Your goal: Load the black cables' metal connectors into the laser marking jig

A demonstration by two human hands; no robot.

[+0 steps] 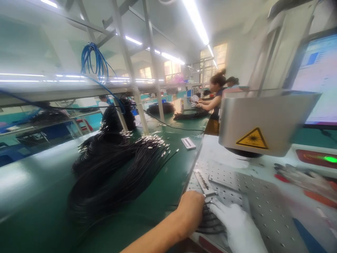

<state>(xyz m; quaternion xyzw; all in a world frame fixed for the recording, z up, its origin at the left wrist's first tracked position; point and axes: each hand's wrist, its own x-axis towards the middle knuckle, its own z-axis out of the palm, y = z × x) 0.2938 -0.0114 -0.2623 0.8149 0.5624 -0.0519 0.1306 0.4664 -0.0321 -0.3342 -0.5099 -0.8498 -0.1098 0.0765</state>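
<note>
Bare and curled into a closed grip, my left hand (191, 211) is at the near edge of the perforated metal plate (265, 211). Several black cables (212, 222) run out from under it toward my right hand. My right hand (238, 225), in a white glove, pinches at a cable's small metal end (210, 202) beside the left knuckles. The left fingertips are hidden. Just beyond both hands a slotted metal fixture (204, 182) lies on the plate. Above it hangs the laser marking head (265, 123) with a yellow warning triangle.
A large bundle of black cables (105, 175) with metal ends covers part of the green table (37, 196). Another slotted block (188, 143) lies by the machine's edge. Gloves (305, 179) and a monitor (318, 77) are at right. A co-worker (217, 95) sits farther along.
</note>
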